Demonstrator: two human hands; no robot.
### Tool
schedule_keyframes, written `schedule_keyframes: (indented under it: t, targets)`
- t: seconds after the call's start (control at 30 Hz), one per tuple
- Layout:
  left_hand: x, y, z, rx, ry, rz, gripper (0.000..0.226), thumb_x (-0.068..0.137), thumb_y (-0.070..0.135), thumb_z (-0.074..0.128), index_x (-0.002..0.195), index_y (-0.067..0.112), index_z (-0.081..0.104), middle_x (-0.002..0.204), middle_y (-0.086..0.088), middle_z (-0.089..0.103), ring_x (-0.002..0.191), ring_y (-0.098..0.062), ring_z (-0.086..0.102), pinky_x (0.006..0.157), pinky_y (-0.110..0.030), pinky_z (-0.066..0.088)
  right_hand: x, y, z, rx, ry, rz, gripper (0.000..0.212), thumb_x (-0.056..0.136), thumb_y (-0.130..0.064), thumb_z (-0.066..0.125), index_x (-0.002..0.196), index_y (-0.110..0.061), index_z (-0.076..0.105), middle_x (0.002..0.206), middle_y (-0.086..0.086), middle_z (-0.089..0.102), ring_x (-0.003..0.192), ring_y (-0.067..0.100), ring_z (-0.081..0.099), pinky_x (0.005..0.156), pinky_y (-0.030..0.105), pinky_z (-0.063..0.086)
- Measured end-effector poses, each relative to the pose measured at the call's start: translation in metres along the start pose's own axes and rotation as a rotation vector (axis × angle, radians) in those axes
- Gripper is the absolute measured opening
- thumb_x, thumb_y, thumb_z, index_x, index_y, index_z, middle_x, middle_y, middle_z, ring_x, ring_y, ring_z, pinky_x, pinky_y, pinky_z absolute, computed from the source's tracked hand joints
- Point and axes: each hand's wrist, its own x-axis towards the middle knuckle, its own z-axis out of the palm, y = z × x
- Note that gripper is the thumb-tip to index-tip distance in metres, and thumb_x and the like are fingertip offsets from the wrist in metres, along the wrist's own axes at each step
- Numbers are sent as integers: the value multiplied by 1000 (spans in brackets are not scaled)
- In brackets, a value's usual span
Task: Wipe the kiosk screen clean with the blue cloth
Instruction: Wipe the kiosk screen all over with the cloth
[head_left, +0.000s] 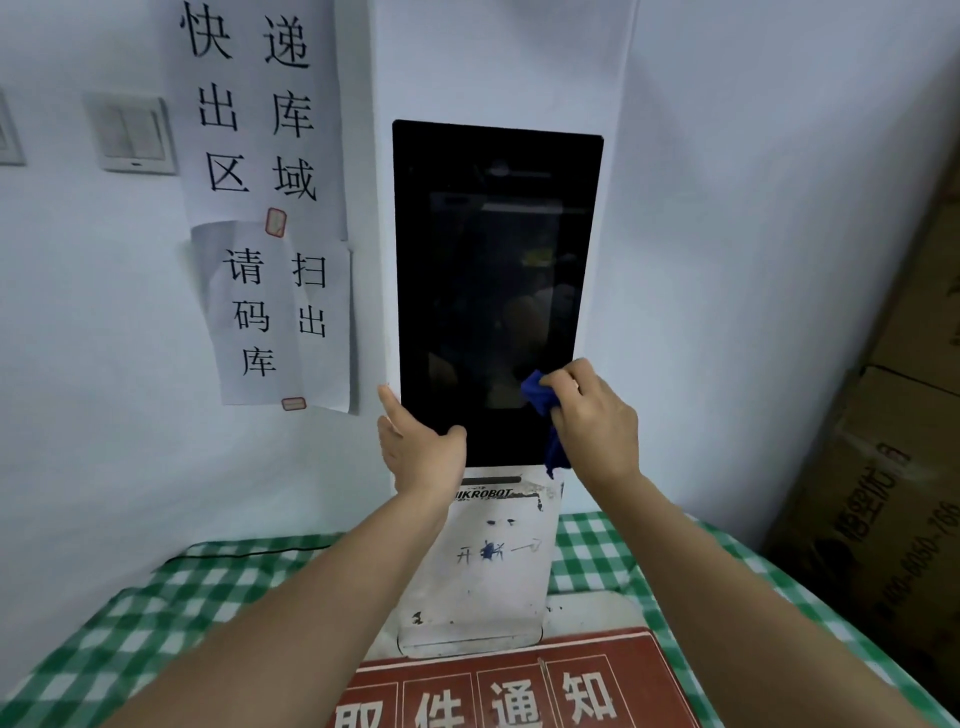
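two hands at kiosk screen (493, 270), right hand (592, 415) pressing blue cloth (540, 397)

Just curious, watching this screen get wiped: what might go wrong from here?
The cloth is bunched small at the screen's lower right, so most of the glass could be missed. The left hand grips the bottom left corner with its thumb on the glass, which may leave fresh smudges.
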Motion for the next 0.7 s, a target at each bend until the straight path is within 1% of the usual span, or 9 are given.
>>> schedule_keyframes:
  t: [0.13,0.2,0.3,0.43,0.53,0.63,0.7]
  targets:
    - [0,-2,3,-2,6,24,93,87,12,56,151,29,-10,160,-2,4,145,-29,17,113,-44,31,-20,0,10,-36,-68,-70,33,57,9,75,79,-9,59,79,6,55,56,22,50,37,20,22]
    - [2,-4,2,9,0,27,93,87,13,56,151,29,-10,160,-1,3,146,-27,16,114,-43,31,-26,3,8,-59,-121,-124,38,52,10,78,79,-9,59,77,5,54,55,23,51,38,19,20]
    - [2,-5,0,16,-24,15,95,87,14,56,151,32,-11,160,1,2,145,-28,17,111,-46,35,-21,8,0,-74,-130,-193,37,52,10,78,78,-9,60,76,6,55,54,23,52,38,19,19]
    - [3,-6,-3,28,-47,2,97,84,15,56,149,37,-12,159,4,3,141,-30,27,99,-50,47,1,12,-7,-71,-51,-97,26,61,8,73,78,-6,59,80,6,57,54,23,51,37,21,23]
    - [1,-6,-4,37,-57,-6,97,83,16,56,149,39,-12,159,7,4,139,-31,31,99,-52,46,-2,14,-4,-47,-20,-32,27,63,11,68,80,-7,58,82,6,56,55,23,49,34,23,26]
    - [1,-6,-4,40,-62,-1,96,84,15,56,149,38,-12,159,7,4,140,-29,29,101,-51,45,-23,13,7,-5,-59,11,29,63,12,68,83,-8,58,83,5,55,56,23,49,32,25,31]
    - [3,-6,-6,39,-61,4,97,83,15,56,149,38,-11,158,7,6,138,-29,31,98,-51,47,-36,11,12,-15,-127,-2,30,63,10,72,82,-9,59,81,4,55,55,23,49,33,22,26]
